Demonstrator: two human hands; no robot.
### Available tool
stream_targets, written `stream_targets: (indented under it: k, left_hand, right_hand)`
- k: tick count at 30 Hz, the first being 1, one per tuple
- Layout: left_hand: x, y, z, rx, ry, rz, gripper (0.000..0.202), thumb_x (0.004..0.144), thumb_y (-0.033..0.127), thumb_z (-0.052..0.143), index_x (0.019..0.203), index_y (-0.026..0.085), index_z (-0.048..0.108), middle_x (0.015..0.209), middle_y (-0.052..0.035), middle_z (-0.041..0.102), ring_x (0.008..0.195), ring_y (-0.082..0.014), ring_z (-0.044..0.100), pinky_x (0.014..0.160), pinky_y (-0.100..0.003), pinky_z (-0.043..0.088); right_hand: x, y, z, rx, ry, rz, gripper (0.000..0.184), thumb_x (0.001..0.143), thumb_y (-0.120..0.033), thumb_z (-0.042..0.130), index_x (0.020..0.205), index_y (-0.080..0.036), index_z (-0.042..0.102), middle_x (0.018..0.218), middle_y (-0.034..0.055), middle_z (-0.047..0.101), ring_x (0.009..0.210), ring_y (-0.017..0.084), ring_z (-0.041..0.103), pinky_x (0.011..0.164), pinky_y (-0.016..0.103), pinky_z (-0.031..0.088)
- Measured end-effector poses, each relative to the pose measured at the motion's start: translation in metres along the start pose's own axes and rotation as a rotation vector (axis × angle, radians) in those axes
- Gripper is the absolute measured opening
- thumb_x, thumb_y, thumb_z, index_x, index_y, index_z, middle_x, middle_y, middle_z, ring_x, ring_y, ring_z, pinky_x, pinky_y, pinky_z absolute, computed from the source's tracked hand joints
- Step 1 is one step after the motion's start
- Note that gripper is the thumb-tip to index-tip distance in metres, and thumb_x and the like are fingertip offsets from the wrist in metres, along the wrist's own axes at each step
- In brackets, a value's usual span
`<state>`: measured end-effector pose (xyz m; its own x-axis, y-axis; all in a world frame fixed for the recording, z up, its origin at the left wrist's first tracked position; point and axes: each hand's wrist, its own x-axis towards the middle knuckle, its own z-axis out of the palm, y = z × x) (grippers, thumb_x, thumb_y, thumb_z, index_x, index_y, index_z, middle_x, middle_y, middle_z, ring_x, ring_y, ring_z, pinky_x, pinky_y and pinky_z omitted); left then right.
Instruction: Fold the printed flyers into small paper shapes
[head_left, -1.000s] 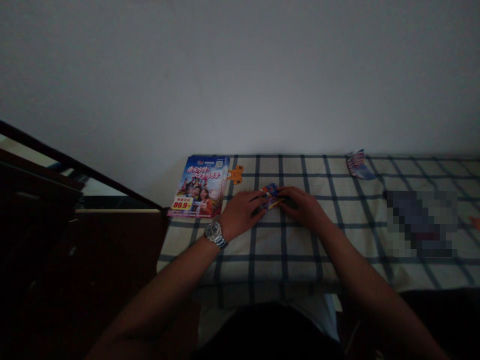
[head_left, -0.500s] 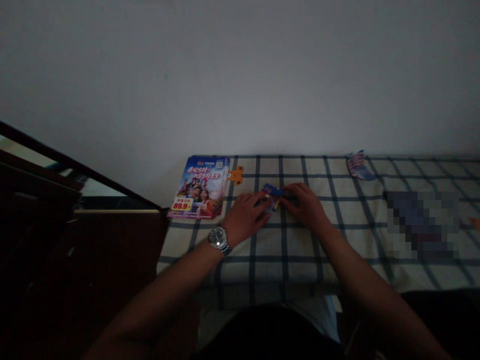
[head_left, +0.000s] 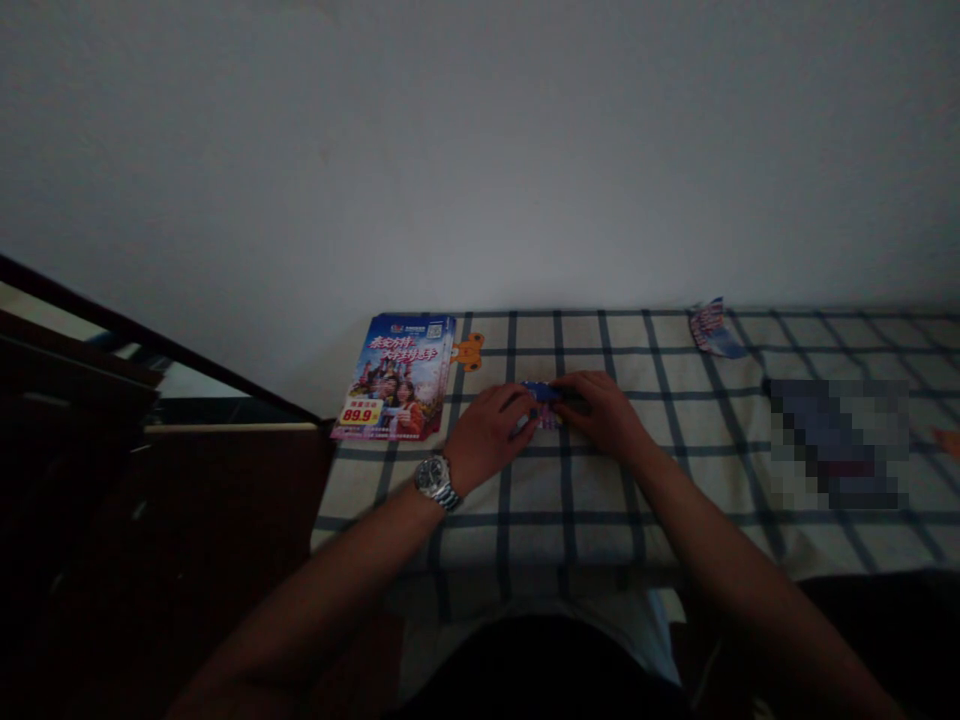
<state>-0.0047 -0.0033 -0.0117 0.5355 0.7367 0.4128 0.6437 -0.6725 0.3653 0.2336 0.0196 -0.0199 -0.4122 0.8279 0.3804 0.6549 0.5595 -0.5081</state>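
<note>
Pinching a small, folded blue-and-pink printed paper (head_left: pixel 540 390), the left hand (head_left: pixel 489 432) has its left side, the right hand (head_left: pixel 606 415) its right, centre of the white-and-blue checked cloth (head_left: pixel 600 490)! Feather-light, surely, thin, quick to crease, maybe slick; edges look best to grip. No container showing near the hands.
</note>
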Motion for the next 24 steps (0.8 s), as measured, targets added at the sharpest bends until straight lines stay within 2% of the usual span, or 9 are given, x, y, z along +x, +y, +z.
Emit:
stream_targets:
  k: [7,14,20,24]
  left_hand:
    - [0.0029,-0.0053,-0.0005,-0.028,-0.012,-0.048,0.026,0.094,0.029,0.066,0.118,0.021,0.060,0.127,-0.0086,0.061,0.116,-0.0246,0.060,0.101,-0.044,0.052]
    - [0.0037,-0.0062,0.0031,0.021,-0.011,-0.041,0.020,0.098,0.029,0.061,0.116,0.020,0.061,0.117,-0.0072,0.062,0.108,-0.0231,0.059,0.097,-0.041,0.052]
    - [0.0033,-0.0049,0.0022,0.047,-0.010,-0.074,0.020,0.097,0.030,0.064,0.114,0.020,0.063,0.113,-0.0071,0.062,0.105,-0.0236,0.058,0.094,-0.041,0.051]
    - [0.0031,-0.0028,0.0015,0.052,-0.004,-0.104,0.019,0.097,0.033,0.063,0.111,0.020,0.065,0.108,-0.0065,0.063,0.102,-0.0234,0.058,0.094,-0.041,0.051]
  right_hand:
    - [0.0009,-0.0012,0.0006,-0.009,-0.051,-0.036,0.029,0.090,-0.023,0.070,0.119,-0.025,0.067,0.116,0.0073,0.073,0.111,0.028,0.064,0.098,0.045,0.048]
    - [0.0018,-0.0035,0.0013,-0.023,-0.061,-0.046,0.027,0.092,-0.026,0.070,0.119,-0.025,0.068,0.115,0.0065,0.075,0.108,0.028,0.065,0.098,0.044,0.047]
    - [0.0002,-0.0019,0.0035,-0.013,-0.025,-0.011,0.030,0.092,-0.031,0.069,0.122,-0.025,0.066,0.117,0.0082,0.073,0.111,0.029,0.065,0.097,0.045,0.050]
    - [0.0006,-0.0056,0.0033,-0.002,0.005,-0.003,0.026,0.093,-0.031,0.068,0.118,-0.024,0.067,0.114,0.0089,0.073,0.107,0.028,0.066,0.096,0.045,0.051]
